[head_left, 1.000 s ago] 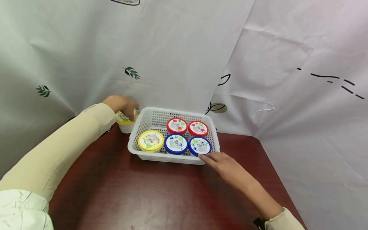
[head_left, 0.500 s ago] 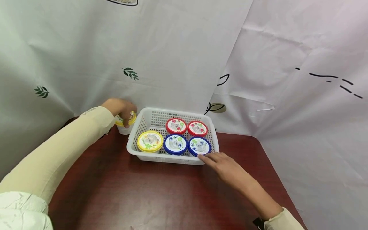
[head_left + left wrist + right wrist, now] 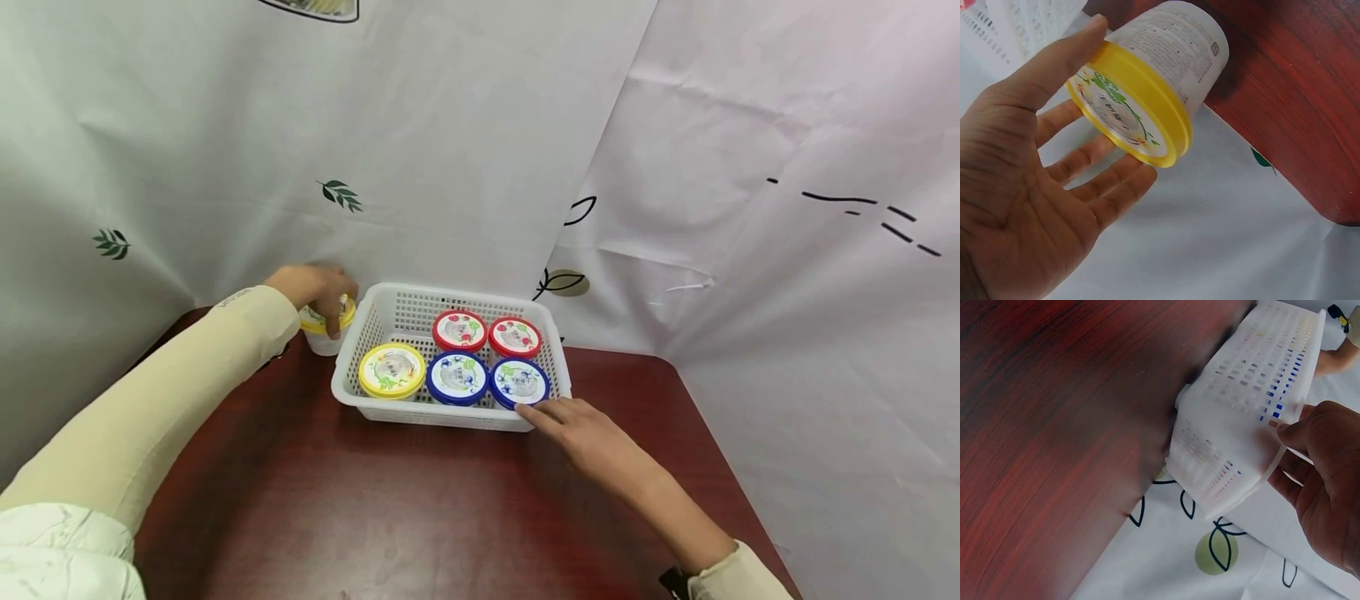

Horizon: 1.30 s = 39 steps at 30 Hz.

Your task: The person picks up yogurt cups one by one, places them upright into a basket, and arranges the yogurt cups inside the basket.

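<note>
Left of the white basket (image 3: 442,414), a tub with a yellow lid (image 3: 1141,94) stands on the table by the wall cloth. My left hand (image 3: 318,292) reaches over it from above. Thumb and fingers span the lid's rim on opposite sides, the palm held off the lid. At the basket's near right corner my right hand (image 3: 592,433) grips the rim, thumb outside and fingers over the edge. Inside the basket sit another yellow-lidded tub (image 3: 392,371), two blue-lidded tubs (image 3: 457,377) in front and two red-lidded tubs (image 3: 460,330) behind.
The dark red wooden table (image 3: 420,508) extends toward me and to the right. A pale printed cloth (image 3: 465,150) hangs close behind the basket and along both sides. The basket's back left part shows bare perforated floor.
My left hand has lowered onto the yellow-lidded tub outside the basket, its fingers closing in on the lid's rim. The right hand keeps its hold on the basket corner.
</note>
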### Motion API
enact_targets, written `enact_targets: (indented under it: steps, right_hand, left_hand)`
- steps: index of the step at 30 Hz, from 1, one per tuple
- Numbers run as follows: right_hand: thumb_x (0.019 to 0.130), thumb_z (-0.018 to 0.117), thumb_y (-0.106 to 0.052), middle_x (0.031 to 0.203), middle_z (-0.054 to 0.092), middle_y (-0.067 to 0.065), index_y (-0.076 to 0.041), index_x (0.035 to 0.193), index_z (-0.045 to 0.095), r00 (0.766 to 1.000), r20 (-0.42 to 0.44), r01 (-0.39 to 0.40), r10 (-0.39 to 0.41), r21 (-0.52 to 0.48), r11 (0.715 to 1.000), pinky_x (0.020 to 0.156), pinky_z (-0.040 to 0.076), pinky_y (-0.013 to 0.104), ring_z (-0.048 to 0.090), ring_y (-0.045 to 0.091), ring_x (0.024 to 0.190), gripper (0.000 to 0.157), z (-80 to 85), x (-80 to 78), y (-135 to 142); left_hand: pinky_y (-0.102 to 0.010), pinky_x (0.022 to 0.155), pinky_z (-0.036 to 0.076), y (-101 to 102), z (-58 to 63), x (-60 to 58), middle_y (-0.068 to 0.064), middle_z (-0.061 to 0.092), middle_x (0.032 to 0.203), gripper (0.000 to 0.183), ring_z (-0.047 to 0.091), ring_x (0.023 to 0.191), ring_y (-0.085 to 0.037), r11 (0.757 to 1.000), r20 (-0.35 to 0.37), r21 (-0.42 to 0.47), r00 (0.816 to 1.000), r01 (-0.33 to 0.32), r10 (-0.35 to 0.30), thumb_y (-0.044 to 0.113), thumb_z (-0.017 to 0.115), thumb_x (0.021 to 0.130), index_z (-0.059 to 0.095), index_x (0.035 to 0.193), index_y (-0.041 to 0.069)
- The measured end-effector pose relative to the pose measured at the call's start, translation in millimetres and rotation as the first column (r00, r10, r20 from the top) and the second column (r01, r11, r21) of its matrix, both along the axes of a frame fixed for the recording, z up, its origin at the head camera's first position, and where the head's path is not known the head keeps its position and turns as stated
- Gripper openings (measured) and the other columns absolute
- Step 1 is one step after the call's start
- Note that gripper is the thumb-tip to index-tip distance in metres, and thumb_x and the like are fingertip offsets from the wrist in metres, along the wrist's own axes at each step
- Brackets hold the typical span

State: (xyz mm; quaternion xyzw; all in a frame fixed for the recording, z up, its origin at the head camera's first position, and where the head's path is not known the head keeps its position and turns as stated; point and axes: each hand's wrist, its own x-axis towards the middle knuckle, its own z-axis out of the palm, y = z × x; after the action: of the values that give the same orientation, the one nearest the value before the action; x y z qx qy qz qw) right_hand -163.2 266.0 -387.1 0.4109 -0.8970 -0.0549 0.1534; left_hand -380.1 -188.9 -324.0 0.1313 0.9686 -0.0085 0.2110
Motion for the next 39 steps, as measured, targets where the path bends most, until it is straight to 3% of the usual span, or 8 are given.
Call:
enact_targets:
  steps: [8,20,30,39]
  right_hand:
    - [0.091,0.088,0.005,0.128,0.078,0.006,-0.016,0.153,0.069,1.000,-0.002,-0.003,0.003,0.006,1.000,0.105,0.064,0.042,0.074,0.024,0.118,0.068,0.5,0.8,-1.3]
    - [0.092,0.087,0.005,0.127,0.078,0.005,-0.015,0.154,0.069,1.000,-0.003,-0.017,0.017,0.008,1.000,0.105,0.064,0.042,0.075,0.024,0.118,0.067,-1.2,-0.7,-1.2]
    - [0.091,0.086,0.006,0.128,0.077,0.006,-0.015,0.153,0.069,1.000,-0.002,-0.006,0.006,0.006,1.000,0.106,0.064,0.042,0.074,0.024,0.119,0.068,0.6,0.7,-1.4]
    - [0.091,0.087,0.005,0.128,0.077,0.006,-0.016,0.154,0.068,1.000,0.002,0.004,-0.004,0.013,1.000,0.106,0.064,0.042,0.074,0.024,0.119,0.069,1.0,1.2,-0.6]
  left_hand:
    - [-0.070,0.121,0.048,-11.4,-5.7,1.5,-0.029,0.057,0.160,0.089,0.055,0.144,-0.048,0.999,0.016,0.030,1.000,0.012,-0.012,0.033,0.099,0.087,0.057,0.159,0.003]
    - [-0.063,0.113,0.053,-19.5,-11.3,1.4,-0.024,0.061,0.147,0.080,0.058,0.131,-0.042,0.999,0.039,0.026,0.999,0.021,-0.022,0.039,0.099,0.085,0.058,0.147,0.009]
    - [-0.066,0.116,0.052,-17.4,-1.9,-1.6,-0.026,0.060,0.152,0.092,0.055,0.139,-0.045,0.999,0.104,0.028,0.994,0.033,-0.036,0.035,0.104,0.080,0.059,0.155,0.006]
    - [-0.066,0.117,0.052,-16.2,10.8,1.4,-0.030,0.056,0.157,0.092,0.053,0.143,-0.049,0.999,0.150,0.001,0.988,0.044,-0.043,0.034,0.104,0.082,0.058,0.157,0.006]
